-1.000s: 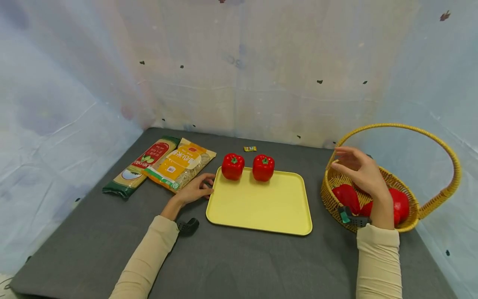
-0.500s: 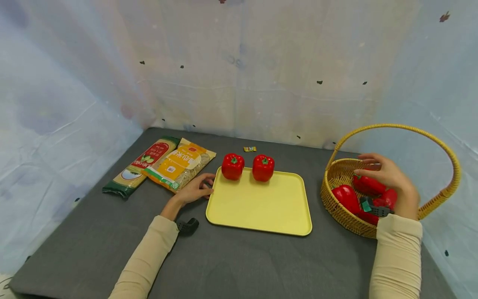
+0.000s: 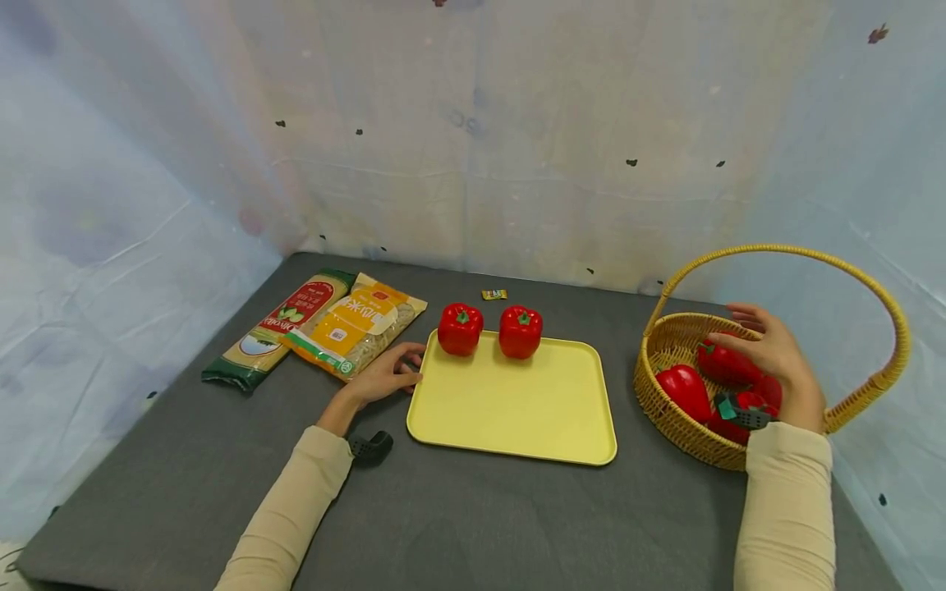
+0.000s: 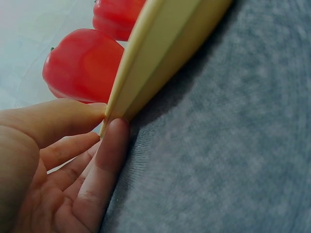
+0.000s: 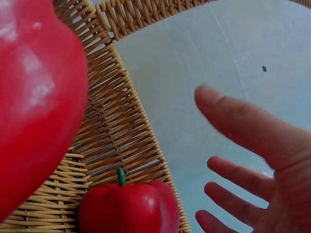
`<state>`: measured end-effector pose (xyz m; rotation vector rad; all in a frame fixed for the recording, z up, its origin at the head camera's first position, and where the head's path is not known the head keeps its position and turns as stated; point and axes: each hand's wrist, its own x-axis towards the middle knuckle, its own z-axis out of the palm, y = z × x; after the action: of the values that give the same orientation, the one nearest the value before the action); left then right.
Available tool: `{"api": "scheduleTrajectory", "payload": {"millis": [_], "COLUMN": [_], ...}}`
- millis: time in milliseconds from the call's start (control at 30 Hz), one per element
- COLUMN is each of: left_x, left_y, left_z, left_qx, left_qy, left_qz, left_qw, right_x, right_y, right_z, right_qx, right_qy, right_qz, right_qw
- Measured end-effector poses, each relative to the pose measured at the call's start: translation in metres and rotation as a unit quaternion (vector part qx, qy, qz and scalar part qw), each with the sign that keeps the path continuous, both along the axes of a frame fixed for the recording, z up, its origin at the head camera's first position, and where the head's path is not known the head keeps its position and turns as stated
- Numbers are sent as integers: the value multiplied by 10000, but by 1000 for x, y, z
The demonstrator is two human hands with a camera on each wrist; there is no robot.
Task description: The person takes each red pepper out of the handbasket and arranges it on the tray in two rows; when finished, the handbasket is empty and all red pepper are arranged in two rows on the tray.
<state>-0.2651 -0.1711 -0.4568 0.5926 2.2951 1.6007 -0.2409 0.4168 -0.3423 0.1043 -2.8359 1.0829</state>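
Observation:
A yellow tray (image 3: 517,406) lies on the dark table, with two red bell peppers (image 3: 460,330) upright along its far edge. My left hand (image 3: 386,374) pinches the tray's left rim; in the left wrist view the thumb (image 4: 82,114) and a fingertip meet at that rim. On the right stands a wicker basket (image 3: 641,382) holding several red bell peppers (image 3: 684,392). Over the basket's right part hovers my right hand (image 3: 772,351), fingers spread and holding nothing. A green-stemmed pepper (image 5: 129,211) and a larger, closer red pepper (image 5: 36,111) show in the right wrist view.
Left of the tray lie an orange-and-clear food bag (image 3: 358,324) and a long red-and-green packet (image 3: 288,324). A small yellow wrapped candy (image 3: 494,294) sits behind the peppers. The basket's tall handle (image 3: 798,249) arches over it. Pale sheeting (image 3: 517,164) hangs behind the table.
My right hand has moved rightward over the basket, uncovering more of the peppers in it, with little movement over the last half second. The left hand and the tray stay in place.

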Motion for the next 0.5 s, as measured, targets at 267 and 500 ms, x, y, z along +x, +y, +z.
{"api": "scheduleTrajectory", "payload": {"millis": [267, 500], "left_x": [0, -1], "left_y": [-1, 0], "left_z": [-1, -1], "left_qx": [27, 24], "left_qy": [11, 31], "left_qz": [-68, -59], "left_qw": [10000, 10000], "right_x": [0, -2], "right_y": [5, 10], "right_z": [-10, -16], "right_qx": [65, 205], "right_qy": [-66, -90], "right_qz": [-272, -183], "right_qw": [9996, 9996]}}
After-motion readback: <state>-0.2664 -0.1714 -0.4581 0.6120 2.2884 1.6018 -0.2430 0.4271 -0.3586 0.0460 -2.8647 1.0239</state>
